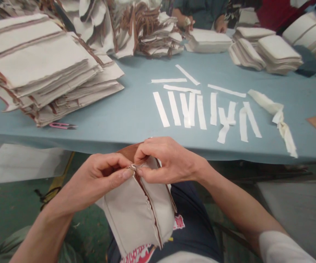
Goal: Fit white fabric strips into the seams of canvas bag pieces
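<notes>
A cream sewn fabric piece (127, 215) with a brown-edged seam down its middle hangs over my lap, just in front of the table edge. My left hand (106, 173) pinches the top end of that seam between thumb and forefinger. Right beside it, my right hand (163, 160) grips the same end, its thumb and fingertips pressed together. The fingertips of both hands almost meet at the seam. A brown strip shows behind the hands. Whether anything small sits between the fingertips is hidden.
On the blue-covered table (136, 106) lie several white strips (199, 109) and a twisted cream strip (278, 117). Pink thread snips (63, 126) rest near a tall stack of sewn pieces (48, 65). More stacks (278, 51) stand at the back, by a co-worker's hands (185, 22).
</notes>
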Available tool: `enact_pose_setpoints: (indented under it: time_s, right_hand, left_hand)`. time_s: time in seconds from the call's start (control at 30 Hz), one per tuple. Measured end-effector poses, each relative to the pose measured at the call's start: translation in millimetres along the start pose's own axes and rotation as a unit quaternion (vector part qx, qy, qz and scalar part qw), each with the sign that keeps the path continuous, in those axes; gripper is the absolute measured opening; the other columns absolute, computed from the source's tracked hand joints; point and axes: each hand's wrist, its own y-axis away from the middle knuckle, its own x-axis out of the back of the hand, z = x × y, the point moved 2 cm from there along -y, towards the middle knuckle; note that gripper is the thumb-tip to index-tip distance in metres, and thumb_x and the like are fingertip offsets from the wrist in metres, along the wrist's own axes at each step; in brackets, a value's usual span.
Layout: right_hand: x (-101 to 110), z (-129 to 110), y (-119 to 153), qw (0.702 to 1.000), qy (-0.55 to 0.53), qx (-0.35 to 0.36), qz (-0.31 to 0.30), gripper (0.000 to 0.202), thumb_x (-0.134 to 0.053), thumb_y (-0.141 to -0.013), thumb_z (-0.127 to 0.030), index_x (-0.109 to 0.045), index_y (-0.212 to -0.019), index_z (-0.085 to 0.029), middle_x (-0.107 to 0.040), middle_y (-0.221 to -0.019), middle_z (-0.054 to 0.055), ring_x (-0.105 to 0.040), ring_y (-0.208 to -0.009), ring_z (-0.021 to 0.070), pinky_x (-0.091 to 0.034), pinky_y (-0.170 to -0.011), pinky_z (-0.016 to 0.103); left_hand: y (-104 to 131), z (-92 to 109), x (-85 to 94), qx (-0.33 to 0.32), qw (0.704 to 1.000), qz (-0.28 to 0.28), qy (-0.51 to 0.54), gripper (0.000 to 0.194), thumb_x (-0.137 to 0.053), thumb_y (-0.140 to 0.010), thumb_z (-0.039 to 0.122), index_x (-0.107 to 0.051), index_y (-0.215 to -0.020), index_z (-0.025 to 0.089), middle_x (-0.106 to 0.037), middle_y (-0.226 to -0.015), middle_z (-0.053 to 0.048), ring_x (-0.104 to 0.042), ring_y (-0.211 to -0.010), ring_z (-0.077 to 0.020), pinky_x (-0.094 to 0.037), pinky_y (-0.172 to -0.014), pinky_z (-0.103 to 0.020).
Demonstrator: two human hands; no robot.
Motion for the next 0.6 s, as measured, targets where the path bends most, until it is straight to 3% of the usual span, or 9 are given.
enact_pose_setpoints:
  time_s: [0.17,0.4,0.6]
  right_hand:
    - [-3,-2,-5,0.998,0.022,-0.04,-0.039,0.009,-0.061,-0.089,-0.028,-0.062,-0.086,-0.02,-0.063,-0.076,-0.001,-0.05,-0.071,0.0145,-0.034,-0.072,0.031]
    - [-20,13,-11,0.959,-0.243,-0.098,-0.104,0.016,-0.059,-0.093,-0.035,-0.056,-0.088,-0.021,-0.053,-0.075,-0.006,-0.044,-0.065,0.01,-0.036,-0.062,0.025]
    - [-12,10,-10,0.984,-0.147,-0.083,-0.062,0.016,-0.067,-0.091,-0.033,-0.064,-0.089,-0.018,-0.061,-0.077,-0.004,-0.05,-0.067,0.01,-0.039,-0.064,0.025]
  left_hand:
    - [3,3,-2.2,0.016,0.999,0.033,0.001,0.023,-0.085,-0.087,0.038,-0.085,-0.074,0.019,-0.071,-0.061,-0.001,-0.055,-0.052,-0.0123,-0.045,-0.048,-0.016]
    - [6,-12,-2.9,0.049,0.997,0.042,0.041,0.032,-0.084,-0.081,0.045,-0.078,-0.067,0.017,-0.065,-0.059,-0.001,-0.05,-0.055,-0.0127,-0.041,-0.05,-0.017]
    - [10,-14,-1.9,0.088,0.995,0.051,0.011,0.026,-0.081,-0.083,0.039,-0.075,-0.069,0.018,-0.061,-0.061,0.003,-0.048,-0.057,-0.0112,-0.04,-0.053,-0.018]
